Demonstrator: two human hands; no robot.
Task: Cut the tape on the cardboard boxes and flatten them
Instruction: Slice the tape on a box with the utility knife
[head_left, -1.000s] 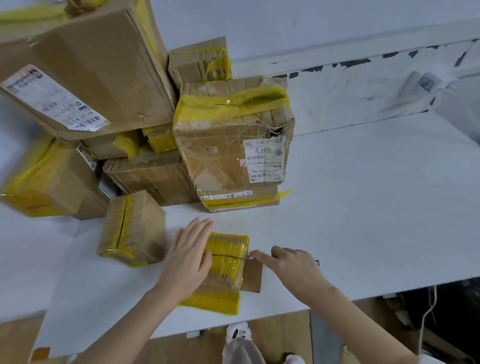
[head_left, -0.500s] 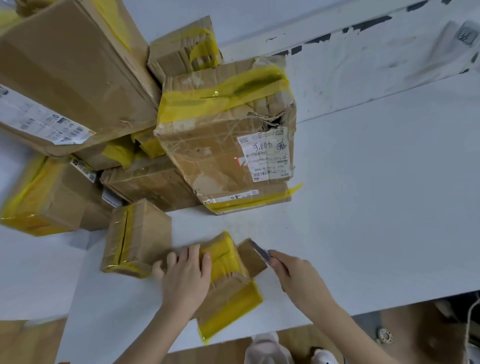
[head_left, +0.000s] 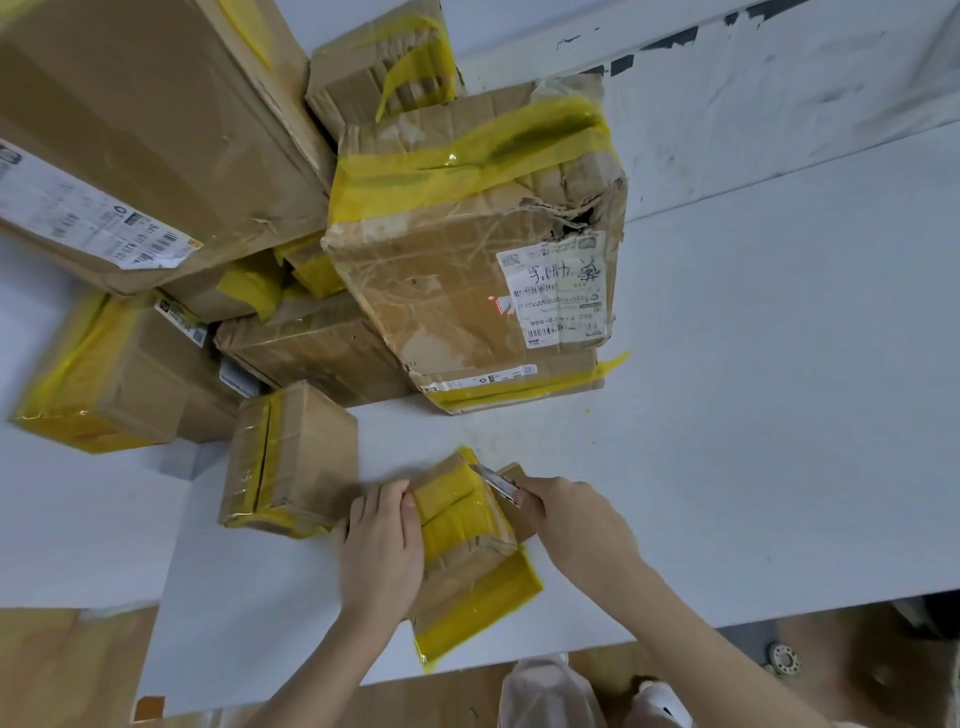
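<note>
A small cardboard box (head_left: 467, 551) wrapped in yellow tape lies near the front edge of the white table (head_left: 727, 415). My left hand (head_left: 382, 545) grips its left side, fingers curled over the top edge. My right hand (head_left: 576, 525) holds a utility knife (head_left: 496, 480) whose blade rests on the yellow tape at the box's far right corner. A loose cardboard flap sticks out on the right, behind the knife.
Another small taped box (head_left: 291, 457) stands just left of my left hand. Several larger taped boxes (head_left: 478, 244) are piled at the back left. The table's front edge runs close under the box, with floor below.
The box has turned so one end points toward me. My left hand went from lying flat on top to gripping the left side. The knife moved from the middle seam to the far right corner.
</note>
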